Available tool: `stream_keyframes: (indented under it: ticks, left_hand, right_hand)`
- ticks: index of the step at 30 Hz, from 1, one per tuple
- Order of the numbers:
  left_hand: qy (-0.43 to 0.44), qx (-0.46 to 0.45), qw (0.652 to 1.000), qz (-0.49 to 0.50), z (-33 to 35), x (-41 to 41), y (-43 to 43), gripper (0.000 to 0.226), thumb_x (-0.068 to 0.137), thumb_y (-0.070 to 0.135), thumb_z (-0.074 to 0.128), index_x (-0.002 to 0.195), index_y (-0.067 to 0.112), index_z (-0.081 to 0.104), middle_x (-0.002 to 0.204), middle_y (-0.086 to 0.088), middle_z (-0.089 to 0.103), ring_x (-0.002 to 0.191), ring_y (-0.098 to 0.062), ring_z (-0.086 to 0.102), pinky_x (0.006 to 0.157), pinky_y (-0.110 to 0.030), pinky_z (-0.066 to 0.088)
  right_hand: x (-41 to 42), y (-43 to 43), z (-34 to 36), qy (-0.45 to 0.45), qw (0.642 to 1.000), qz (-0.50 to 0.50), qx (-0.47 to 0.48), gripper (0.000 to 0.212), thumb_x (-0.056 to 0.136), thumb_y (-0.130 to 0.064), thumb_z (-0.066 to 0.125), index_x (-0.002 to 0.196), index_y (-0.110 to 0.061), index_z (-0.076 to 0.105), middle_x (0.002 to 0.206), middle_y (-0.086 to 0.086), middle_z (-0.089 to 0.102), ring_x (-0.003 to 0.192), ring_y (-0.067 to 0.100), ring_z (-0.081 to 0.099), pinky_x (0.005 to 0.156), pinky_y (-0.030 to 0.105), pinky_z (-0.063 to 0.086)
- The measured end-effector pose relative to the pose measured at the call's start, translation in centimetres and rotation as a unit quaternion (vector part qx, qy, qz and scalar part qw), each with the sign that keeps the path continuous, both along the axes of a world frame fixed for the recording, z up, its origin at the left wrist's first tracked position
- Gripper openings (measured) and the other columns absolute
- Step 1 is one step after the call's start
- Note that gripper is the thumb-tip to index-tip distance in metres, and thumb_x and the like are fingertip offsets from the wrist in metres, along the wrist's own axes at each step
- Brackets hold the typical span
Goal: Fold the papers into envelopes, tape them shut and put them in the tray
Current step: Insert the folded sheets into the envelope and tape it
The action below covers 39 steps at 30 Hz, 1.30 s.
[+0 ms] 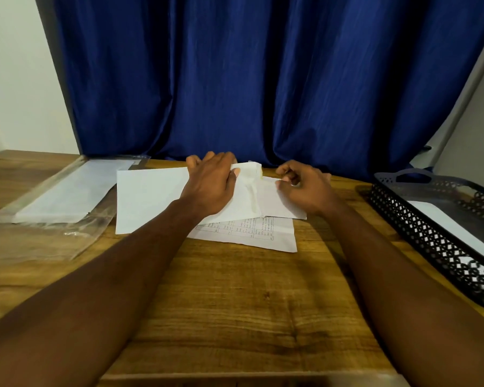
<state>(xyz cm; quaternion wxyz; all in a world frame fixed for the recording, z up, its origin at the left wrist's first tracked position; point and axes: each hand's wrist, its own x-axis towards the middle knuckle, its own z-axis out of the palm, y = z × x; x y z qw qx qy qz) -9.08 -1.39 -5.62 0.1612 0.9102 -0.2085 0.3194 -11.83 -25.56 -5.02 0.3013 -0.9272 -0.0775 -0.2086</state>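
Observation:
A white folded paper [148, 196] lies on the wooden table [235, 303] in the middle. My left hand [211, 185] rests on it with the thumb pressed against a raised flap [250, 170] at its far edge. My right hand [305, 188] has its fingers curled and pinches the paper's right edge. A printed sheet [263, 233] with a table on it lies underneath, sticking out toward me. A strip of clear tape seems to run down the fold between my hands. The black lattice tray [419, 233] stands at the right with a white envelope [453, 227] inside.
At the left, a clear plastic sleeve [53, 196] holds a stack of white sheets. A blue curtain [263, 79] hangs right behind the table's far edge. Bare wood shows between my forearms.

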Motion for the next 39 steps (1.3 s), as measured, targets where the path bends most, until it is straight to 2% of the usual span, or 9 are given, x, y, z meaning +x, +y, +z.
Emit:
stream_keyframes:
  ticks: [5,10,14,16,20,27,33,36,39]
  left_hand:
    - [-0.009,-0.006,1.0,0.012,-0.2,0.5,0.0,0.021,0.11,0.029,0.038,0.118,0.023,0.057,0.118,-0.001,0.066,0.108,-0.019,0.054,0.098,-0.044,0.024]
    - [-0.031,-0.023,0.999,0.017,-0.3,0.4,-0.3,0.018,0.109,0.027,0.04,0.112,0.023,0.058,0.106,0.001,0.066,0.098,-0.017,0.053,0.092,-0.041,0.021]
    - [-0.036,-0.029,0.999,0.02,-0.4,0.2,-0.1,0.016,0.109,0.026,0.042,0.109,0.024,0.057,0.102,0.003,0.065,0.095,-0.016,0.053,0.093,-0.041,0.022]
    - [-0.043,-0.031,0.998,0.024,-0.5,0.3,0.0,0.015,0.108,0.025,0.043,0.108,0.024,0.058,0.099,0.003,0.066,0.092,-0.015,0.052,0.093,-0.042,0.022]
    - [-0.051,-0.036,0.997,0.036,-0.5,0.4,0.0,0.014,0.107,0.024,0.045,0.108,0.024,0.058,0.099,0.003,0.066,0.093,-0.016,0.054,0.095,-0.042,0.022]
    - [-0.047,-0.037,0.998,0.033,-0.6,0.1,-0.5,0.012,0.106,0.022,0.045,0.106,0.024,0.057,0.096,0.003,0.066,0.092,-0.016,0.055,0.096,-0.042,0.023]
    - [-0.031,-0.034,0.998,0.044,-0.3,-0.3,-0.8,0.014,0.107,0.024,0.046,0.114,0.023,0.058,0.11,-0.001,0.069,0.103,-0.018,0.057,0.105,-0.045,0.023]
    - [-0.037,-0.037,0.998,0.043,-0.4,-0.3,-0.7,0.015,0.107,0.024,0.046,0.115,0.022,0.059,0.11,-0.002,0.069,0.103,-0.019,0.058,0.105,-0.046,0.023]
    - [-0.039,-0.045,0.997,0.039,-0.3,-0.4,-0.7,0.017,0.107,0.025,0.046,0.117,0.021,0.059,0.111,-0.003,0.07,0.104,-0.02,0.058,0.104,-0.046,0.023]
  right_hand:
    - [-0.2,-1.3,0.0,0.052,0.996,0.024,0.063,0.023,0.099,-0.013,0.065,0.115,-0.029,0.071,0.112,-0.013,0.069,0.111,0.014,0.065,0.086,0.023,0.05]
    - [-0.9,0.7,-0.2,-0.002,0.987,0.052,0.15,0.031,0.098,-0.016,0.074,0.124,-0.029,0.061,0.109,-0.009,0.073,0.102,0.011,0.071,0.086,0.038,0.064]
    - [-1.4,3.0,-0.4,-0.02,0.979,0.09,0.181,0.029,0.097,-0.015,0.076,0.123,-0.022,0.064,0.105,-0.013,0.073,0.094,-0.002,0.068,0.079,0.019,0.058]
    - [-1.0,2.9,-0.2,-0.012,0.982,0.078,0.17,0.026,0.096,-0.016,0.077,0.119,-0.021,0.066,0.099,-0.01,0.071,0.083,0.001,0.064,0.074,0.014,0.052]
    - [-0.6,1.1,0.0,0.015,0.977,0.046,0.206,0.017,0.095,-0.009,0.078,0.109,-0.015,0.071,0.08,-0.004,0.067,0.07,0.002,0.062,0.07,0.019,0.051]
    - [-1.1,2.2,-0.3,0.035,0.965,0.072,0.25,0.034,0.091,-0.01,0.082,0.118,-0.018,0.064,0.073,-0.004,0.074,0.071,0.008,0.071,0.071,0.028,0.055]
    - [-1.3,5.2,-1.0,0.008,0.967,0.091,0.239,0.044,0.088,-0.006,0.084,0.121,-0.02,0.06,0.093,0.0,0.079,0.084,0.013,0.077,0.077,0.033,0.065]
    - [-1.1,5.3,-1.2,-0.005,0.98,0.066,0.188,0.05,0.085,-0.01,0.086,0.123,-0.025,0.057,0.099,-0.006,0.072,0.082,0.008,0.068,0.071,0.024,0.057]
    - [-0.7,4.9,-0.8,0.077,0.97,0.043,0.228,0.062,0.084,-0.015,0.089,0.132,-0.027,0.052,0.112,0.0,0.068,0.103,0.016,0.069,0.083,0.031,0.062]
